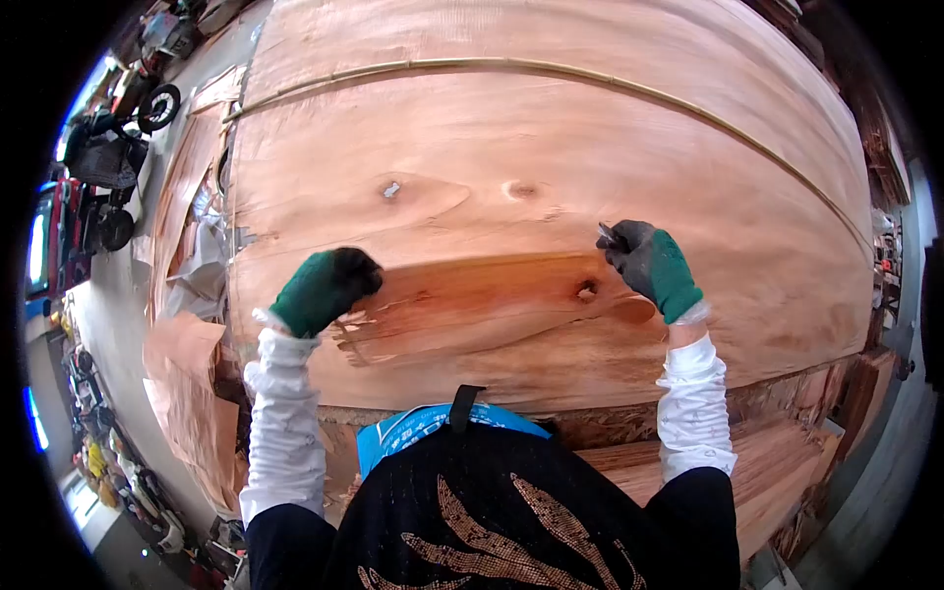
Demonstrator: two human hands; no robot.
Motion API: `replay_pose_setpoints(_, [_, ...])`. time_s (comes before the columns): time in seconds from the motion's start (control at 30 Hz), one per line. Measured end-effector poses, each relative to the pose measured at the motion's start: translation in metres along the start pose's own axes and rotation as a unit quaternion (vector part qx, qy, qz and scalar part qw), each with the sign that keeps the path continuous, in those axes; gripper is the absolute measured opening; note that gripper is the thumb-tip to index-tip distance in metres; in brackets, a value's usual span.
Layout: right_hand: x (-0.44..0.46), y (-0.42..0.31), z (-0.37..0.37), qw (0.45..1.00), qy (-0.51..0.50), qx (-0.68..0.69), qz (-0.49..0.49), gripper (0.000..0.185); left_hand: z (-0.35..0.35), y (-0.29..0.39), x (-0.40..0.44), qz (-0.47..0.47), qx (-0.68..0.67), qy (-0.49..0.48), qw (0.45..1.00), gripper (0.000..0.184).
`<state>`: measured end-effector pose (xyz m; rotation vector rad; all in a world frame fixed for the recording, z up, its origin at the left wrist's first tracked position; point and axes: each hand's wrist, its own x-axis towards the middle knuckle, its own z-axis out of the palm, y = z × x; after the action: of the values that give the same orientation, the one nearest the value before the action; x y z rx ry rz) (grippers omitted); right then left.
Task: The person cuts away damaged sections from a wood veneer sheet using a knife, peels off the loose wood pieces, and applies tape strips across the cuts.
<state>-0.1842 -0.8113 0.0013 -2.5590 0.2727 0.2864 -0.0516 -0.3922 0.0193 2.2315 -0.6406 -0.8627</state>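
Wood sheet (531, 221), right fingers (619, 258) pinching metallic piece (605, 231), left fingers (368, 275) curled, grip unclear

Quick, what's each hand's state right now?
Left hand: fingers curled closed; whether it grips the reddish veneer strip can't be told.
Right hand: closed, holding a small shiny object, too small to identify.

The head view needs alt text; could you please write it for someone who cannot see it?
A person's gloved left hand and right hand flank a reddish patch on a broad wood sheet; the right seems to pinch a small object too unclear to identify. A thin pole lies across the sheet beyond.
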Motion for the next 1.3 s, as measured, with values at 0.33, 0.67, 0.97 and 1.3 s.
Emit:
replay_pose_setpoints(0.33, [0.053,0.002,0.032,0.985,0.080,-0.126,0.082,0.013,0.026,-0.035,0.056,-0.084,0.206,0.216,0.951,0.029])
replay_pose_setpoints(0.67, [0.047,0.017,0.017,0.996,0.042,-0.055,0.062,0.013,0.026,-0.038,0.063,-0.132,0.187,0.209,0.951,0.032])
replay_pose_setpoints(0.97, [0.023,0.023,-0.009,0.986,0.044,-0.119,0.112,0.014,0.037,0.004,0.037,-0.120,0.116,0.106,0.980,0.024])
replay_pose_setpoints(1.3, [0.047,0.043,-0.001,0.978,0.081,-0.154,0.114,0.014,0.048,-0.006,0.059,-0.128,0.181,0.251,0.942,0.027])
